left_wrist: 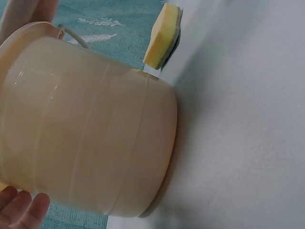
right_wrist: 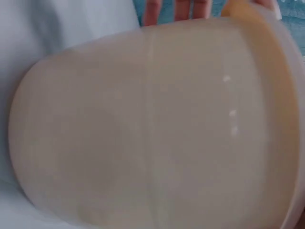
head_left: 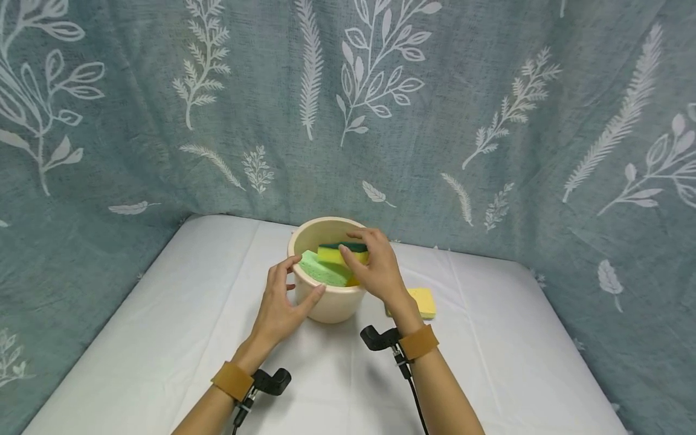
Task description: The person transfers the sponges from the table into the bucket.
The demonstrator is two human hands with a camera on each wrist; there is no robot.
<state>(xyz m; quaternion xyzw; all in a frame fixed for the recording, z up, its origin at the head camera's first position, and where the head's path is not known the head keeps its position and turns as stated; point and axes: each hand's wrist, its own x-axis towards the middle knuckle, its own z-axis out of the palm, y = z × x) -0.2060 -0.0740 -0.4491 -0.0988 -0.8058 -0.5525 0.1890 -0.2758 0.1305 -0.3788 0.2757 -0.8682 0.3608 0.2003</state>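
Observation:
A cream plastic bucket [head_left: 328,308] stands upright on the white-covered table. My left hand [head_left: 280,311] holds it from the left, thumb at the near rim and fingers along the side. At the bucket's mouth, my right hand [head_left: 380,269] pinches a yellow sponge with a dark green scouring layer [head_left: 330,255] between thumb and fingers. Below it inside the bucket lies a light green sponge [head_left: 321,270], with a bit of orange-yellow beside it. In the right wrist view the bucket wall [right_wrist: 143,119] fills most of the picture and that sponge is hidden.
Another yellow sponge [head_left: 423,302] with a darker underside lies on the table right of the bucket, partly behind my right wrist. A blue-green leaf-patterned curtain [head_left: 337,169] hangs behind the table [head_left: 217,254]. Each wrist wears a strapped camera with a cable.

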